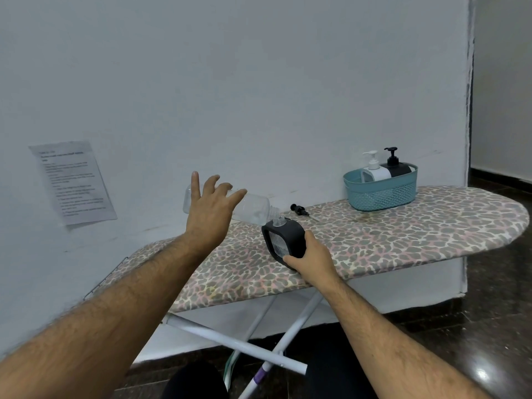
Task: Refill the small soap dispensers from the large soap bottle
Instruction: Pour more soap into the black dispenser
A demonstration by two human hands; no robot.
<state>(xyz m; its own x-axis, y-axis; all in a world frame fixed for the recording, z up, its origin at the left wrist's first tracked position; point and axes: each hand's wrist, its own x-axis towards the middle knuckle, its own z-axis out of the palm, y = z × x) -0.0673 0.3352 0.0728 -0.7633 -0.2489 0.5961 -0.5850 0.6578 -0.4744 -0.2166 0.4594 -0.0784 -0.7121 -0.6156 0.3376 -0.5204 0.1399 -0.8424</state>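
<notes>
My left hand (pixel 211 210) grips a large clear plastic bottle (pixel 254 210), tipped almost level, its open neck touching the mouth of a small black dispenser (pixel 283 241). That dispenser stands tilted on the ironing board (pixel 403 234) with its pump off, and my right hand (pixel 309 259) holds it at its lower right side. A black pump head (pixel 299 210) lies loose on the board just behind. Two more small dispensers, one white (pixel 374 169) and one black (pixel 395 165), stand in a teal basket (pixel 380 191) at the back right.
The board has a leopard-print cover and crossed white legs (pixel 244 345) below. A white wall runs close behind it, with a printed sheet (pixel 73 182) taped at the left. Dark glossy floor (pixel 489 326) lies to the right.
</notes>
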